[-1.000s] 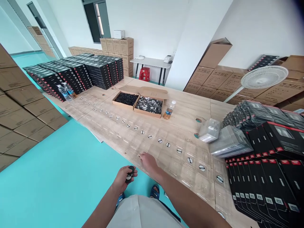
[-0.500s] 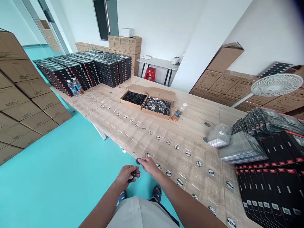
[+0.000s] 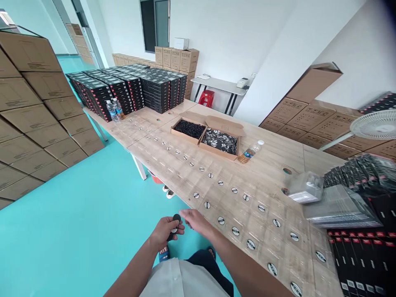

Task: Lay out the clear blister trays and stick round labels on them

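Observation:
My left hand (image 3: pixel 167 229) is closed around several round black discs (image 3: pixel 176 217), one of them standing up above the thumb and a pale-marked one lower down. Close beside it on the right, my right hand (image 3: pixel 194 219) has its fingers pressed together at the table's near edge; anything between its fingertips is too small to make out. Clear plastic trays (image 3: pixel 229 206) cover the near part of the wooden table (image 3: pixel 272 152), with rows of round black-and-white labels (image 3: pixel 235 231) on them.
Open cartons hold small black pieces (image 3: pixel 189 128) and patterned black packets (image 3: pixel 220 141). A bottle (image 3: pixel 251 152) stands beside them. Black boxes (image 3: pixel 156 93) are stacked at the far left, clear packs (image 3: pixel 343 208) and more black boxes at right. A fan (image 3: pixel 375 124) is behind.
The view has shifted left. My right hand held a black disc between its fingertips; now a disc stands up in my left hand, and the two hands are closer together.

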Demonstrator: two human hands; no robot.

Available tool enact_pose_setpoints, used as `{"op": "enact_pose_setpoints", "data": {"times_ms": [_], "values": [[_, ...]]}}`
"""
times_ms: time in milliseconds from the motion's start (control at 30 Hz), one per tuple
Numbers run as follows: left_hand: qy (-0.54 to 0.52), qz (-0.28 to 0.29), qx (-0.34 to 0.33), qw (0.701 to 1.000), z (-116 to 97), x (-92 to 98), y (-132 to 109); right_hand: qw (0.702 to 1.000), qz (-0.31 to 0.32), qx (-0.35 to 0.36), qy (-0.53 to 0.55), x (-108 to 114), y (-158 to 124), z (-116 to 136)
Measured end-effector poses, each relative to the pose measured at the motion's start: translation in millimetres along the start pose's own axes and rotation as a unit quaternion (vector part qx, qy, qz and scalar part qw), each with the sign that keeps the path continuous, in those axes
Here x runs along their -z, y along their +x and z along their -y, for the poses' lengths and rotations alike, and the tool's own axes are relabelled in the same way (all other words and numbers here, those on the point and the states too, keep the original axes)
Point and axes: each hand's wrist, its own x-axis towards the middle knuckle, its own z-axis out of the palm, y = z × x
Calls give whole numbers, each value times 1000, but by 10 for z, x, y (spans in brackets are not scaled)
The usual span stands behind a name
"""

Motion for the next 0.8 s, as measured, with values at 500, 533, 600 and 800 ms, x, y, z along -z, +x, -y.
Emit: {"op": "enact_pose_setpoints", "data": {"times_ms": [500, 533, 600, 800], "values": [[-64, -21, 2, 998, -469, 66, 480, 985, -131, -14, -111, 488, 780, -89], [-58, -22, -3, 998, -544, 91, 547, 986, -130, -15, -108, 523, 818, -97], [-40, -22, -13, 999, -706, 136, 692, 987, -129, -17, -90, 580, 881, -86], [20, 7, -16, 1000, -1082, 77, 1140, 998, -60, 5, 28, 592, 1144, 192]]}}
